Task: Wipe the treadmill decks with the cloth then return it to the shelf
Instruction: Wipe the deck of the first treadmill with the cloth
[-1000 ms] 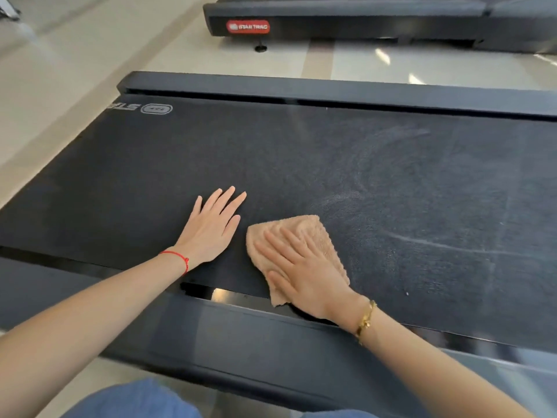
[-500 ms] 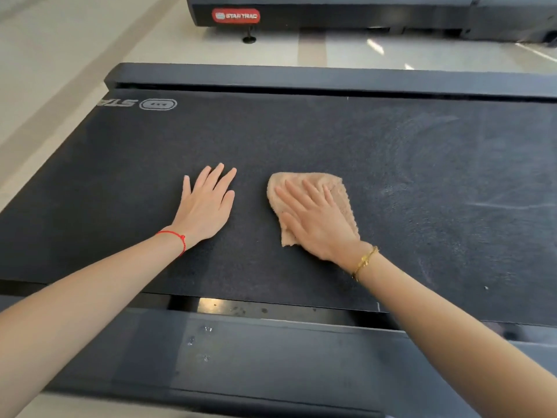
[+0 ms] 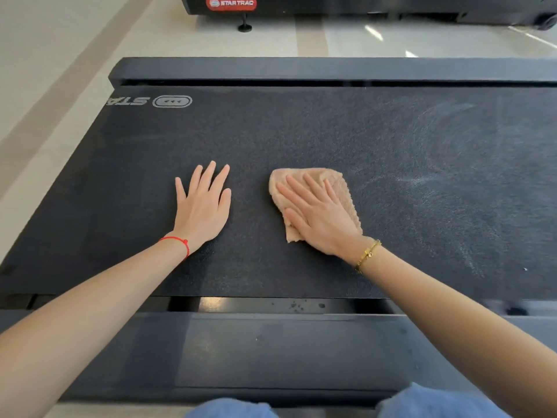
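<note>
The black treadmill deck (image 3: 301, 134) fills most of the view, with pale wipe streaks on its right part. A tan cloth (image 3: 340, 184) lies flat on the belt near the middle. My right hand (image 3: 316, 215) presses flat on top of the cloth, fingers spread, covering much of it. My left hand (image 3: 203, 203) rests flat on the bare belt to the left of the cloth, fingers apart, holding nothing. A red string is on my left wrist and a gold bracelet on my right.
The near side rail (image 3: 271, 351) of the treadmill runs across the bottom; the far rail (image 3: 331, 69) lies beyond the belt. A second treadmill (image 3: 361, 4) with a red logo stands at the top. Pale floor (image 3: 45, 70) lies to the left. My blue-clad knees show at the bottom edge.
My right hand has pushed the cloth from the near edge of the belt out toward its middle. My left hand has stayed flat on the belt beside it.
</note>
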`<state>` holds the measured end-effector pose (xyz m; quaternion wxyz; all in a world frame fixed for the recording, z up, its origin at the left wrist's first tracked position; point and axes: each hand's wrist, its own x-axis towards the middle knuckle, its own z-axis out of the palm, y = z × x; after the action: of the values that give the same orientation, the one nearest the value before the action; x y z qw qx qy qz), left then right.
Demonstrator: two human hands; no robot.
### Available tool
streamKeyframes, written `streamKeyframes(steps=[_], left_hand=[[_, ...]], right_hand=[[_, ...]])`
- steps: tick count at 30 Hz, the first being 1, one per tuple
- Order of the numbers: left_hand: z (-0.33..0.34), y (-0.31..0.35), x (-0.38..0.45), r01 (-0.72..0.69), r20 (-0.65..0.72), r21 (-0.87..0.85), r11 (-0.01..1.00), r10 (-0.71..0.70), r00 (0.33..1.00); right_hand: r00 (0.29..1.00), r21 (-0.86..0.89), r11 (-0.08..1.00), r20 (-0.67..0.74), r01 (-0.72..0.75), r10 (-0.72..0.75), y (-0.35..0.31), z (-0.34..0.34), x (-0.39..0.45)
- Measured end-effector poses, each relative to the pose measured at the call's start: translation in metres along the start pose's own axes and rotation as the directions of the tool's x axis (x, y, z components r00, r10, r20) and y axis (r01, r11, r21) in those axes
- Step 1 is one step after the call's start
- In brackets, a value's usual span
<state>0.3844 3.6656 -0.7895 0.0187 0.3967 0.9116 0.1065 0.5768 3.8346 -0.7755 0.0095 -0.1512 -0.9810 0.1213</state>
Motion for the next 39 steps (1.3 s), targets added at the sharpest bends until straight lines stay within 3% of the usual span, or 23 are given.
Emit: streamKeyframes(steps=[5, 8, 11, 18, 26, 28, 34, 39], left_hand=[[0.003, -0.001, 0.0, -0.009, -0.029, -0.005, 1.0, 0.009, 1.0], [0.002, -0.002, -0.002, -0.023, -0.026, -0.012, 1.0, 0.023, 0.999], [-0.001, -0.001, -0.003, -0.026, -0.009, -0.023, 0.999, 0.025, 1.0], [-0.001, -0.002, -0.003, -0.027, -0.004, -0.013, 1.0, 0.027, 1.0], [0.005, -0.002, -0.001, -0.007, -0.028, 0.017, 1.0, 0.008, 1.0], [0.004, 0.0, -0.002, 0.003, -0.039, 0.017, 1.0, -0.002, 0.999], [0.0, 0.006, 0.001, 0.005, -0.037, 0.019, 1.0, -0.004, 0.999], [-0.007, 0.011, 0.024, 0.001, -0.015, 0.024, 1.0, -0.001, 1.0]], right_hand=[[0.945, -0.027, 0.95, 0.113, 0.311, -0.306, -0.063, 0.016, -0.048], [0.921, -0.045, 0.933, 0.182, 0.358, -0.345, -0.079, 0.015, -0.065], [0.927, -0.04, 0.945, 0.21, 0.325, -0.31, -0.067, 0.002, -0.078], [0.984, -0.067, 0.995, 0.165, 0.077, -0.065, -0.027, -0.011, -0.116], [0.988, -0.026, 0.989, 0.051, -0.144, 0.145, -0.017, -0.006, -0.022], [0.99, -0.028, 0.991, 0.053, -0.131, 0.132, -0.027, -0.002, -0.003], [0.993, -0.028, 0.994, 0.035, 0.11, -0.109, -0.038, 0.011, -0.025], [0.997, 0.062, 0.995, -0.015, 0.081, -0.081, 0.0, 0.002, -0.014]])
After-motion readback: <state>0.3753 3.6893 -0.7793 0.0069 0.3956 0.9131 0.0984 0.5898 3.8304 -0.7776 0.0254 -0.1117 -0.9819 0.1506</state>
